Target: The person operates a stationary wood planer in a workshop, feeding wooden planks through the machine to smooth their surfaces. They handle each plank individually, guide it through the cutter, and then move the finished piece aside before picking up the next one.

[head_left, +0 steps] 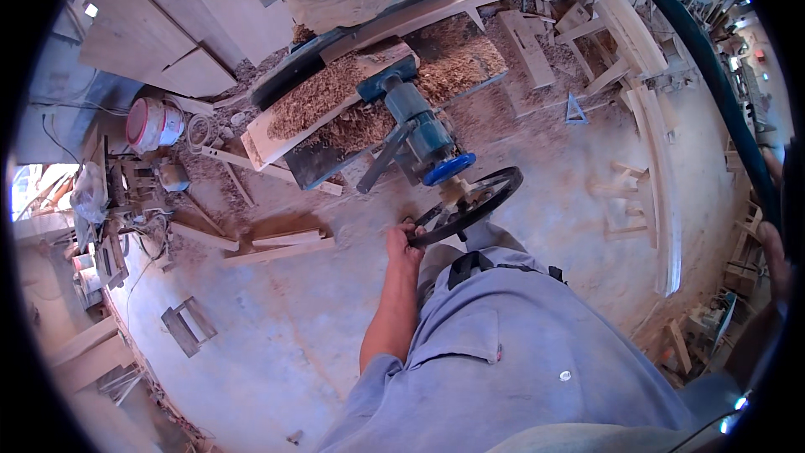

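My left hand (403,242) is closed round the rim of a large black handwheel (508,187) in front of my body. Beyond it a smaller blue handwheel (449,169) sits at the end of a blue-green cylindrical machine part (426,134). This part joins a machine table (314,166) heaped with wood shavings (323,103). At the far right edge my right hand (772,253) is raised, its fingers against a thick dark green pipe or hose (723,88) that curves down from the top. That hand is dim and partly cut off.
Curved timber pieces (662,193) stand on the right, near a blue triangular frame (575,109). On the left are a red-and-white bucket (155,125), loose boards (279,249) and a small wooden frame (189,325) on the floor. Large panels (142,29) lean at the back left.
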A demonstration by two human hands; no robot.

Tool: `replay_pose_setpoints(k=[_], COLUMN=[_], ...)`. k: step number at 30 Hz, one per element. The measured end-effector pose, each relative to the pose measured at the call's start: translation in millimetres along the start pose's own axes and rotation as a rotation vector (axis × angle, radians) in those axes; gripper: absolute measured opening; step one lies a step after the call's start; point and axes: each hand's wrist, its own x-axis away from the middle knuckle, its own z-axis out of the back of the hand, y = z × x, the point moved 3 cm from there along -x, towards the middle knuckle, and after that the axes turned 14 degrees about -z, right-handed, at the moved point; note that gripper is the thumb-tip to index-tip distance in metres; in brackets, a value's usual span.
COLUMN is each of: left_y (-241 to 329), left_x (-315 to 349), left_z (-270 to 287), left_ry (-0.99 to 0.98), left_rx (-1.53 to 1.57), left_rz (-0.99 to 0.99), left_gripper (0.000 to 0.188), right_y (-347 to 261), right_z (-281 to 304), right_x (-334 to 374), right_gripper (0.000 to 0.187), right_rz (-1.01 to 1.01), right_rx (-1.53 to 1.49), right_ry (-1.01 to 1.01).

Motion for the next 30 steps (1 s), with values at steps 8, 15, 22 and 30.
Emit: replay_pose_setpoints(k=[8,15,22,30], left_y=[4.0,4.8,6.6,6.1], left_x=[12.4,8.1,2.6,-8.7], left_z=[-10.7,-4.0,3.2,13.2], left_ry=[-0.029,0.117,0.075,-0.055], left_rx=[-0.046,-0.058,-0.071,-0.117], left_rz=[0.017,0.033,0.051,0.052], left_gripper=[0.065,0.035,0.026,0.022], right_y=[3.4,7.9,35.0,23.7], right_z=[-18.1,-39.3,-48.7,-60.3], right_x=[-5.0,-2.4,13.8,12.8], right_gripper=[0.060,0.053,0.066,0.064], right_rz=[0.068,0.039,-0.044,-0.117], right_rx=[0.067,0.170,0.328,0.330], right_ry=[-0.047,0.048,0.074,0.127])
